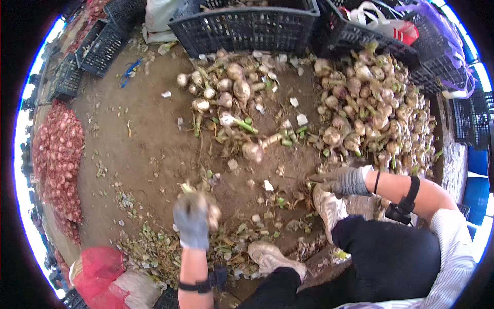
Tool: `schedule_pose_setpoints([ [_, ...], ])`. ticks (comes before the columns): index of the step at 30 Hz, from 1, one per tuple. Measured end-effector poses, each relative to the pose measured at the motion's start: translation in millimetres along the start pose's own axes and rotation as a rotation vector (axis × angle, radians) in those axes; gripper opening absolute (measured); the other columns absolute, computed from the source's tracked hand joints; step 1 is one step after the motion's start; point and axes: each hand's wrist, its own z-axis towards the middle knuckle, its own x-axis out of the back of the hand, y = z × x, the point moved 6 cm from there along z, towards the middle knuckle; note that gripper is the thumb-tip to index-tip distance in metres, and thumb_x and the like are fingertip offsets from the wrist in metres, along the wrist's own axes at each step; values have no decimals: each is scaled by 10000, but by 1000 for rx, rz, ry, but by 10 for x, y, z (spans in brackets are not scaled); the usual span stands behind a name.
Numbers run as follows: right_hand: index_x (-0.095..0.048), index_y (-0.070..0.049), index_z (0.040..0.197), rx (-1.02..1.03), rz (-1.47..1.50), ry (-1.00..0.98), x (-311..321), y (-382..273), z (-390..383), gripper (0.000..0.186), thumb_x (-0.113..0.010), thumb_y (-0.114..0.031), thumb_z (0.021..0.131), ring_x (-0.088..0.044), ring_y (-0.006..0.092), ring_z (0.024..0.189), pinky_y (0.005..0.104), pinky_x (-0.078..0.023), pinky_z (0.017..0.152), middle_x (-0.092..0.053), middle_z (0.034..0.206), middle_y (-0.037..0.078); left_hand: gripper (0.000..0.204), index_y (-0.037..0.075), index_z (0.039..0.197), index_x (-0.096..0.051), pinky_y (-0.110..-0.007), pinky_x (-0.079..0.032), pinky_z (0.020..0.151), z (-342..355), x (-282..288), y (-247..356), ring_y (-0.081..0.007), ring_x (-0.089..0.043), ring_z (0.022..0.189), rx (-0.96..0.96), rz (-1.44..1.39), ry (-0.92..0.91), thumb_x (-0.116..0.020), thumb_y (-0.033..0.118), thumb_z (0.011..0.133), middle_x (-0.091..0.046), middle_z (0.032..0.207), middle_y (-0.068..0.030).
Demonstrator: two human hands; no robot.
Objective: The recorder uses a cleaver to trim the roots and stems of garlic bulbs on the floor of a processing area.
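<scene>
My left hand [193, 219], in a grey glove and smeared by motion, is closed around a garlic bulb [213, 213] above the trimmings at lower middle. On the right, my gloved right hand [342, 182] is closed on what looks like a knife; its thin dark blade [294, 178] points left and the handle is hidden in the fingers. Just beyond that hand rises a big heap of garlic bulbs with stems [370, 108]. A smaller scatter of garlic bulbs [226, 92] lies on the ground at centre, with cut green stem pieces [248, 125] among it.
Black plastic crates [247, 31] stand along the far side. Red net sacks of garlic [59, 165] lie at the left. Dry leaves and peelings [146, 252] cover the near ground beside a red-and-white sack [105, 278]. My shoes [275, 259] rest between the hands.
</scene>
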Motion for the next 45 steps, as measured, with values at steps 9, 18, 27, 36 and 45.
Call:
schedule_pose_setpoints([
  [9,-369,-288,1436,90,261,-144,-474,77,228,517,-467,-429,948,-586,172,609,332,-502,633,-606,702,72,405,154,1209,-563,-410,-288,1118,334,-1700,-152,-315,-358,1321,-593,832,-861,-635,257,824,-461,1377,-102],
  [18,-289,-254,1474,127,182,-67,-343,37,234,589,-449,-449,941,-613,220,692,359,-509,704,-631,778,93,675,152,1342,-425,-404,-439,991,963,-774,-1589,-316,-514,1190,-73,1188,-316,-718,100,736,-502,1330,-141],
  [27,-283,-327,1460,475,61,283,67,-599,-152,571,-505,-335,934,-610,240,636,337,-490,578,-590,733,123,782,61,1290,-418,-380,-519,876,722,-291,-1453,-237,-601,1003,225,216,-181,-838,117,632,-603,1124,-111],
  [36,-368,-307,1425,866,-525,609,167,-1512,-549,587,-580,-254,881,-595,224,552,340,-489,473,-582,677,61,859,50,1330,-335,-406,-498,935,-58,-431,-164,-250,-566,1092,-244,-118,-305,-841,131,641,-529,1241,-126],
  [45,-293,-293,1465,1029,-578,660,97,-1706,-695,675,-573,-239,853,-539,241,446,356,-444,393,-510,570,81,1196,112,1396,-267,-445,-458,998,-285,-507,-57,-271,-511,1172,-125,-305,-250,-954,226,423,-460,1302,-130],
])
